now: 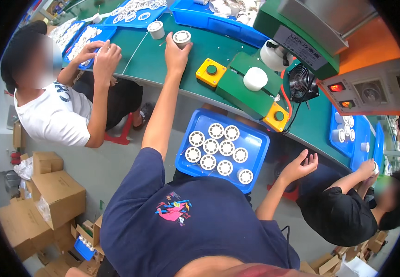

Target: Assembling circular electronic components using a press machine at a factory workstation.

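One white spool (182, 38) sits clamped in the left hand (176, 47) fingertips out on the green bench (154, 60), right hand (300, 167) loosely open, empty; better keep that spool level.

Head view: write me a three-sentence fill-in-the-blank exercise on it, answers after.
1. The left hand grips a white spool on the ____ bench top.
2. The right hand is ____, palm up.
3. The white spools in the person's lap lie in a ____ tray.

Answers: green; empty; blue
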Action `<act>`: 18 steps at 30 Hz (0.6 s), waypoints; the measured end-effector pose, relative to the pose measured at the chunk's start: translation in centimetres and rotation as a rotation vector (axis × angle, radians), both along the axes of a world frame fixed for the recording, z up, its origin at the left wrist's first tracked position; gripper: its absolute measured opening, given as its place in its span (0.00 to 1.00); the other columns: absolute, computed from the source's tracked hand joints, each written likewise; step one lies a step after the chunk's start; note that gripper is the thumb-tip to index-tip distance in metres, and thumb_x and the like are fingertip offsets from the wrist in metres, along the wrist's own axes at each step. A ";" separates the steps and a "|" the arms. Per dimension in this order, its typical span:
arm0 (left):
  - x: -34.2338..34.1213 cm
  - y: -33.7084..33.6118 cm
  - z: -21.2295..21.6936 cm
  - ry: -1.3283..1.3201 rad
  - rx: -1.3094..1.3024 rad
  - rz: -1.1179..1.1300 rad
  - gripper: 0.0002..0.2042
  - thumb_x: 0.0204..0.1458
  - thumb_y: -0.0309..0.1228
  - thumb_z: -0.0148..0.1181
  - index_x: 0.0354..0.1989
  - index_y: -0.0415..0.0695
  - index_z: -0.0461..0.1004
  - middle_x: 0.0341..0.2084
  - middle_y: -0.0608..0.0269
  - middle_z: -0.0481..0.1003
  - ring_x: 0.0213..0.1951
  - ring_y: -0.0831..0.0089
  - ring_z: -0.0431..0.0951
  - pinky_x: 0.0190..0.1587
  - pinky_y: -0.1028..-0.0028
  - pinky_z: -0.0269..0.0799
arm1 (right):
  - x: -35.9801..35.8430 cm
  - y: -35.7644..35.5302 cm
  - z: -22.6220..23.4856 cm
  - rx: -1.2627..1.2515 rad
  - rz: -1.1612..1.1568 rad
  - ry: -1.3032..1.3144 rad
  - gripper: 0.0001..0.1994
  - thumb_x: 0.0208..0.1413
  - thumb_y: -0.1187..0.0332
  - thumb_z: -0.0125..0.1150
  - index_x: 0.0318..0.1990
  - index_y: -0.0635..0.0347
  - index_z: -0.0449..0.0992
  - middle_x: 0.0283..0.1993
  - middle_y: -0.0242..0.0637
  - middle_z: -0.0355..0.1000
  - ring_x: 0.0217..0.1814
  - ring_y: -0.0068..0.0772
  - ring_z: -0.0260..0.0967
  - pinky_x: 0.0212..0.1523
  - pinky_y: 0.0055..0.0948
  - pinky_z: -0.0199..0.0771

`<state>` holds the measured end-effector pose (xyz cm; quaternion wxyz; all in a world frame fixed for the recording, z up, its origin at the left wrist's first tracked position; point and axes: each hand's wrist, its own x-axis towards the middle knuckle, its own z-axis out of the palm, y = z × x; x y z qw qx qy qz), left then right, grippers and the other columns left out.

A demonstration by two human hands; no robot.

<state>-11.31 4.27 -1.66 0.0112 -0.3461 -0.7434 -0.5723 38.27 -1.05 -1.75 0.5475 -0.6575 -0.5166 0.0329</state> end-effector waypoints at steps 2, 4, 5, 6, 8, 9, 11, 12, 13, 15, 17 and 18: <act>1.4 -1.8 1.3 -0.050 0.014 -0.026 0.44 0.47 0.33 0.76 0.70 0.33 0.56 0.54 0.39 0.76 0.56 0.48 0.78 0.58 0.60 0.72 | -2.2 -1.0 1.1 0.052 0.114 0.010 0.20 0.65 0.69 0.61 0.61 0.69 0.69 0.62 0.49 0.65 0.62 0.43 0.67 0.65 0.41 0.70; 2.6 -4.4 2.7 -0.097 0.034 -0.043 0.44 0.48 0.31 0.76 0.70 0.33 0.55 0.53 0.40 0.77 0.56 0.50 0.79 0.58 0.61 0.73 | -5.3 -2.1 3.0 0.109 0.318 0.057 0.18 0.65 0.72 0.59 0.60 0.71 0.69 0.60 0.47 0.65 0.63 0.41 0.66 0.67 0.39 0.67; 3.2 -5.8 3.1 -0.121 0.042 -0.082 0.44 0.48 0.30 0.75 0.71 0.34 0.54 0.53 0.42 0.77 0.56 0.52 0.79 0.58 0.62 0.73 | -7.1 -2.8 3.7 0.124 0.410 0.116 0.17 0.65 0.73 0.58 0.59 0.72 0.69 0.60 0.48 0.64 0.65 0.42 0.65 0.68 0.40 0.65; 3.9 -7.2 3.7 -0.143 0.047 -0.121 0.44 0.49 0.29 0.75 0.71 0.34 0.53 0.53 0.43 0.77 0.56 0.55 0.79 0.58 0.63 0.73 | -8.7 -3.3 4.1 0.156 0.504 0.159 0.18 0.65 0.73 0.58 0.59 0.73 0.68 0.61 0.48 0.64 0.65 0.43 0.64 0.69 0.41 0.64; 6.0 -10.0 5.2 -0.097 0.025 -0.135 0.44 0.49 0.28 0.75 0.72 0.35 0.53 0.53 0.44 0.77 0.56 0.56 0.79 0.58 0.63 0.73 | -11.8 -4.4 5.1 0.179 0.684 0.212 0.21 0.62 0.71 0.61 0.60 0.73 0.68 0.61 0.49 0.63 0.66 0.44 0.64 0.70 0.42 0.62; 7.3 -11.7 6.0 -0.048 0.006 -0.149 0.44 0.49 0.28 0.75 0.72 0.36 0.53 0.53 0.45 0.77 0.55 0.57 0.79 0.58 0.63 0.72 | -13.1 -5.2 5.8 0.165 0.778 0.220 0.23 0.61 0.70 0.63 0.60 0.73 0.68 0.62 0.49 0.63 0.67 0.45 0.63 0.71 0.42 0.62; 10.6 -13.6 7.5 -0.058 -0.008 -0.197 0.44 0.49 0.28 0.75 0.72 0.37 0.53 0.53 0.46 0.77 0.55 0.57 0.79 0.58 0.64 0.72 | -15.0 -5.9 6.5 0.097 0.936 0.247 0.30 0.53 0.71 0.70 0.63 0.70 0.68 0.63 0.49 0.63 0.66 0.46 0.64 0.70 0.41 0.63; 12.0 -14.7 7.6 -0.056 -0.009 -0.223 0.44 0.49 0.28 0.75 0.73 0.38 0.53 0.53 0.47 0.77 0.55 0.58 0.79 0.58 0.64 0.72 | -16.0 -6.0 7.1 0.059 1.012 0.181 0.34 0.49 0.70 0.74 0.64 0.69 0.67 0.64 0.49 0.64 0.66 0.47 0.64 0.69 0.41 0.64; 13.0 -15.1 7.4 -0.067 0.006 -0.265 0.44 0.49 0.28 0.76 0.73 0.39 0.54 0.53 0.48 0.77 0.54 0.59 0.79 0.58 0.65 0.72 | -17.1 -6.0 7.7 0.030 1.054 0.179 0.39 0.47 0.67 0.78 0.67 0.67 0.65 0.65 0.50 0.64 0.67 0.48 0.64 0.69 0.41 0.64; 15.2 -16.1 7.5 -0.128 -0.008 -0.325 0.43 0.49 0.28 0.76 0.72 0.39 0.56 0.54 0.48 0.76 0.55 0.58 0.79 0.58 0.63 0.73 | -18.4 -6.0 9.0 -0.038 1.116 0.121 0.43 0.46 0.65 0.80 0.69 0.67 0.63 0.68 0.52 0.62 0.70 0.51 0.61 0.69 0.42 0.64; 16.9 -16.6 7.0 -0.039 -0.009 -0.361 0.42 0.49 0.28 0.75 0.72 0.40 0.58 0.54 0.45 0.75 0.55 0.53 0.79 0.58 0.60 0.74 | -19.2 -5.5 9.6 -0.056 1.155 0.052 0.43 0.48 0.64 0.79 0.70 0.68 0.61 0.68 0.54 0.63 0.71 0.52 0.62 0.68 0.43 0.65; 17.7 -16.8 7.0 -0.042 -0.016 -0.406 0.42 0.48 0.27 0.74 0.72 0.41 0.58 0.55 0.44 0.75 0.55 0.51 0.78 0.57 0.60 0.74 | -19.3 -5.3 9.6 -0.064 1.144 0.050 0.43 0.48 0.64 0.79 0.70 0.68 0.61 0.68 0.54 0.63 0.71 0.52 0.62 0.68 0.43 0.65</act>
